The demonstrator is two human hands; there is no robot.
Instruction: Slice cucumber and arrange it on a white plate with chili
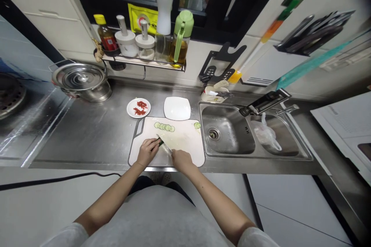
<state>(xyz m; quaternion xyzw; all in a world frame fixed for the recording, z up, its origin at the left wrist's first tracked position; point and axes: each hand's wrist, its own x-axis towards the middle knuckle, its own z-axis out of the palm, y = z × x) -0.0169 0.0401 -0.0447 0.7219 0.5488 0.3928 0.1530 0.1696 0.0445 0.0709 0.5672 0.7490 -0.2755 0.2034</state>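
Observation:
My left hand [147, 151] is closed on a short piece of cucumber [160, 142] with dark green skin, pressed on the white cutting board [188, 142]. In my right hand [181, 159] is the handle of a kitchen knife [165, 146]; its blade points up and left, right beside the cucumber piece. Above my hands, a row of overlapping cucumber slices [164, 126] lies on the board. A cucumber end [197, 125] sits at the board's upper right corner. The knife's handle is mostly hidden by my fingers.
Behind the board are a small plate [131, 112] with red bits and a white square dish [177, 108]. A lidded steel pot [95, 92] stands left. To the right is a double sink [228, 148] with a plastic bag [265, 135]. A rack [145, 61] holds bottles and jars.

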